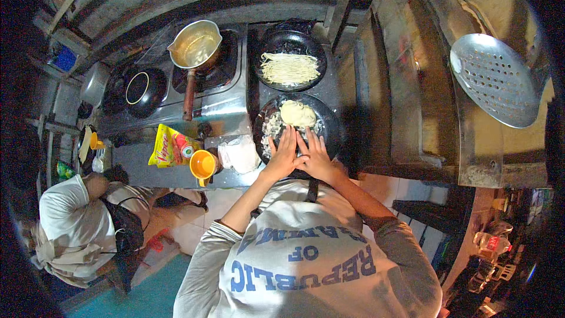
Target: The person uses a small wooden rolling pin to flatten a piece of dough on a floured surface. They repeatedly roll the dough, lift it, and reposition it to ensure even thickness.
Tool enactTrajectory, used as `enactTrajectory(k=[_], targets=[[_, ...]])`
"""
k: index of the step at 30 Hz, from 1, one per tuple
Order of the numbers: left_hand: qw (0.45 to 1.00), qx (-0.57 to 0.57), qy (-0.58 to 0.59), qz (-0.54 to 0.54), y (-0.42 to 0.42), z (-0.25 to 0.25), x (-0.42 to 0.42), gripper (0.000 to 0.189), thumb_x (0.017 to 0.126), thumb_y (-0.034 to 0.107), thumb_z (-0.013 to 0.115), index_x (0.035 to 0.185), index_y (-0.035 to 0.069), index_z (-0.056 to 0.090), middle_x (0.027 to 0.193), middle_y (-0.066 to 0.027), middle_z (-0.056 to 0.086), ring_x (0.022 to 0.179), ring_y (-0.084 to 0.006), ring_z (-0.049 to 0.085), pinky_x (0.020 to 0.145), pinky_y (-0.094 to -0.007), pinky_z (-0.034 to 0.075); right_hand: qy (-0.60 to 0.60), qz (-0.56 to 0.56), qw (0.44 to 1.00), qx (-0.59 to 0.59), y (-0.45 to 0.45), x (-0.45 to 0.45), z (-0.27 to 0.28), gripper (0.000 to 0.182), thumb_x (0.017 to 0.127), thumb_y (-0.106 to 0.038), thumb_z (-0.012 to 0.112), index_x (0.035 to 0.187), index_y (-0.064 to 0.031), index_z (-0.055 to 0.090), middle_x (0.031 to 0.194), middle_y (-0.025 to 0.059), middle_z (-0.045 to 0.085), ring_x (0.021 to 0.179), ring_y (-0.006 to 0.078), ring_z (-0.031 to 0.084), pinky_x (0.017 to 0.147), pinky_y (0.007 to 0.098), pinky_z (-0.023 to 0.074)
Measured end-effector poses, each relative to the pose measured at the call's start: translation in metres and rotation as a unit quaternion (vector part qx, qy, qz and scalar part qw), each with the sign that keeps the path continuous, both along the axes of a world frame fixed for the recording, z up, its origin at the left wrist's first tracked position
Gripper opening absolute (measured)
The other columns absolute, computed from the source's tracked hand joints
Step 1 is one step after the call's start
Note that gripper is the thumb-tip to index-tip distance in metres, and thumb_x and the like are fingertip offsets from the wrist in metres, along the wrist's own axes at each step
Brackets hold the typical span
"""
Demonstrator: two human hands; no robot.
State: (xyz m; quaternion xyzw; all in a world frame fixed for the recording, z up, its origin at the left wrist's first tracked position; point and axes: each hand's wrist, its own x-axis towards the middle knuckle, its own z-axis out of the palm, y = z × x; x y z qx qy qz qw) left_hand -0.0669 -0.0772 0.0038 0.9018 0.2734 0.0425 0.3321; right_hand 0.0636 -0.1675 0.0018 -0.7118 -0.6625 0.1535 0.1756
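A pale lump of dough rests on a round black plate, with floury crumbs scattered over the plate's left side. My left hand and my right hand lie side by side over the near part of this plate, thumbs meeting. Their fingers are spread and hold nothing. The fingertips point at the dough's near edge; whether they touch it is hard to tell. Farther back, a second black plate bears pale noodle strands laid side by side. A white plastic bag sits left of my left hand.
Left of the plates stand an orange cup, a yellow packet and a gas stove with a saucepan. A perforated skimmer hangs at right. Another person sits at lower left.
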Motion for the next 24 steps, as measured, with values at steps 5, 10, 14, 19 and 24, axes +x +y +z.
enactTrajectory(k=[5, 10, 14, 19, 24], targets=[[0.988, -0.053, 0.126, -0.068, -0.008, 0.007, -0.009, 0.106, 0.077, 0.074, 0.035, 0.142, 0.000, -0.004, 0.149, -0.0219, 0.000, 0.139, -0.0328, 0.000, 0.103, -0.0606, -0.009, -0.030, 0.031, 0.997, -0.063, -0.008, -0.004, -0.008, 0.088, 0.076, -0.047, 0.059, 0.144, -0.0097, 0.016, 0.146, 0.0260, 0.006, 0.134, 0.0448, 0.012, 0.104, 0.0594, 0.0148], [0.992, 0.044, 0.107, -0.043, -0.004, -0.003, -0.004, 0.107, 0.074, 0.075, 0.033, 0.142, -0.002, 0.006, 0.149, -0.0212, 0.006, 0.139, -0.0301, 0.004, 0.103, -0.0607, -0.007, -0.068, 0.013, 0.995, -0.066, -0.003, -0.001, -0.017, 0.085, 0.078, -0.048, 0.055, 0.143, -0.0076, 0.018, 0.147, 0.0251, 0.008, 0.135, 0.0414, 0.012, 0.105, 0.0591, 0.0125], [0.982, 0.089, 0.160, -0.045, -0.004, -0.008, -0.004, 0.105, 0.075, 0.074, 0.035, 0.142, -0.003, 0.008, 0.149, -0.0222, 0.006, 0.139, -0.0309, 0.006, 0.104, -0.0605, -0.003, -0.048, 0.021, 0.993, -0.105, -0.008, -0.001, 0.004, 0.086, 0.078, -0.048, 0.056, 0.143, -0.0060, 0.017, 0.147, 0.0239, 0.008, 0.136, 0.0392, 0.013, 0.105, 0.0593, 0.0141], [0.977, 0.043, 0.197, -0.069, -0.015, 0.020, -0.016, 0.105, 0.076, 0.073, 0.037, 0.142, -0.004, 0.009, 0.149, -0.0229, 0.005, 0.139, -0.0314, 0.007, 0.106, -0.0593, 0.000, -0.059, 0.025, 0.991, -0.117, -0.019, 0.003, 0.017, 0.094, 0.073, -0.045, 0.063, 0.142, -0.0011, 0.016, 0.148, 0.0226, 0.011, 0.136, 0.0342, 0.017, 0.105, 0.0569, 0.0186], [0.985, 0.122, 0.121, -0.012, 0.003, -0.008, -0.004, 0.107, 0.077, 0.071, 0.039, 0.139, -0.009, 0.006, 0.147, -0.0274, 0.004, 0.138, -0.0359, 0.005, 0.107, -0.0573, 0.004, -0.080, -0.021, 0.993, -0.081, -0.001, 0.007, 0.002, 0.098, 0.072, -0.048, 0.064, 0.139, 0.0064, 0.017, 0.146, 0.0233, 0.016, 0.136, 0.0335, 0.018, 0.107, 0.0517, 0.0204]])
